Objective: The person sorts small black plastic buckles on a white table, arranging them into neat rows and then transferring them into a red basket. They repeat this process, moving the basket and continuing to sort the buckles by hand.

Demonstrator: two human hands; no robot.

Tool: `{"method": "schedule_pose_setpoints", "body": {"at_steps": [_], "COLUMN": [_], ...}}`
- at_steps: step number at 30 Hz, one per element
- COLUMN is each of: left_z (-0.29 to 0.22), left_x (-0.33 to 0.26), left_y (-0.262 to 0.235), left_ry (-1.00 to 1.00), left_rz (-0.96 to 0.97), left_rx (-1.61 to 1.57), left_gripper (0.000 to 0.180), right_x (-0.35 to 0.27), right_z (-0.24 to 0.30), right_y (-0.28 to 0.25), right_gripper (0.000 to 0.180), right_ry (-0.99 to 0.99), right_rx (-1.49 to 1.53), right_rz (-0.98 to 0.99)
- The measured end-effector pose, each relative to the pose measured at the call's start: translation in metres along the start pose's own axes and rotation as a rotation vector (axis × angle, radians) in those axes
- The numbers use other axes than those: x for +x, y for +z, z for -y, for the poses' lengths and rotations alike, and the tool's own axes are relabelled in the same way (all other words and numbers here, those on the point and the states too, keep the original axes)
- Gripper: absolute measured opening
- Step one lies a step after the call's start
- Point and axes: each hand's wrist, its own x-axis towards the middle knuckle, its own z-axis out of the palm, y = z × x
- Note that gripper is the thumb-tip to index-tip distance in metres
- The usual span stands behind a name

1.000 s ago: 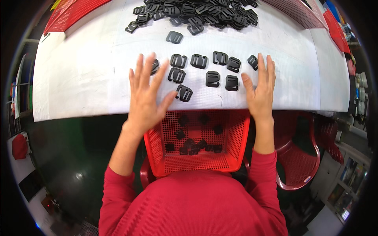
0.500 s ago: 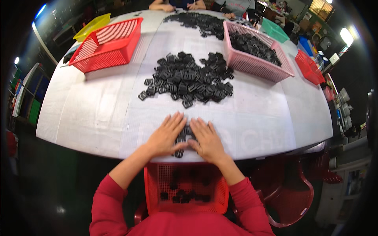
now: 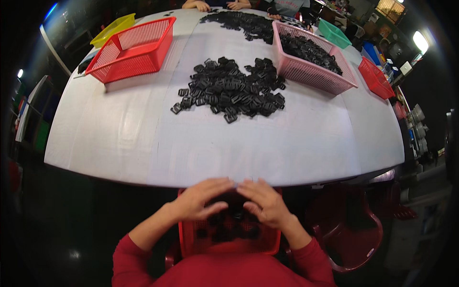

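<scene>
At the table's near edge, my left hand (image 3: 200,198) and my right hand (image 3: 267,202) curve toward each other with fingers stretched out, holding nothing. Both are over a red mesh basket (image 3: 187,241) just below the edge, close to my body. Several black plastic strap buckles (image 3: 222,232) lie in it, blurred; my hands hide part of its far side. Farther up the white table (image 3: 119,138) spreads a heap of black buckles (image 3: 227,88), out of reach of both hands.
A pink basket (image 3: 311,79) full of black pieces stands right of the heap, a red basket (image 3: 129,57) at the left. Behind are a yellow basket (image 3: 114,29), a green basket (image 3: 334,33) and a person's hands (image 3: 203,6). A dark red chair (image 3: 349,234) stands at lower right.
My hands have swept back from the tabletop to over the table edge and the basket. The few buckles between them have left the table.
</scene>
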Motion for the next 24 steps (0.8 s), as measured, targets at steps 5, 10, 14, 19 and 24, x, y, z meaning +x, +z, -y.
{"method": "schedule_pose_setpoints", "body": {"at_steps": [5,10,14,19,24], "left_z": [0.062,0.104,0.103,0.081,0.062], "left_x": [0.062,0.097,0.093,0.086,0.076], "left_y": [-0.037,-0.028,-0.023,-0.010,0.006], "left_ry": [-0.172,-0.244,-0.211,-0.235,-0.229], "left_rz": [-0.411,-0.573,-0.592,-0.530,-0.500], "left_rx": [0.282,0.253,0.289,0.201,0.208], "left_gripper": [0.046,0.050,0.051,0.054,0.057], "right_x": [0.068,0.130,0.159,0.152,0.123], "right_z": [-0.074,-0.187,-0.201,-0.153,-0.110], "right_y": [-0.017,-0.052,-0.041,-0.010,-0.001], "right_gripper": [0.047,0.060,0.061,0.055,0.047], "right_ry": [0.125,0.525,0.359,0.195,0.032], "right_rx": [-0.205,-0.254,-0.154,-0.083,-0.069], "right_rz": [-0.360,-0.538,-0.417,-0.354,-0.204]}}
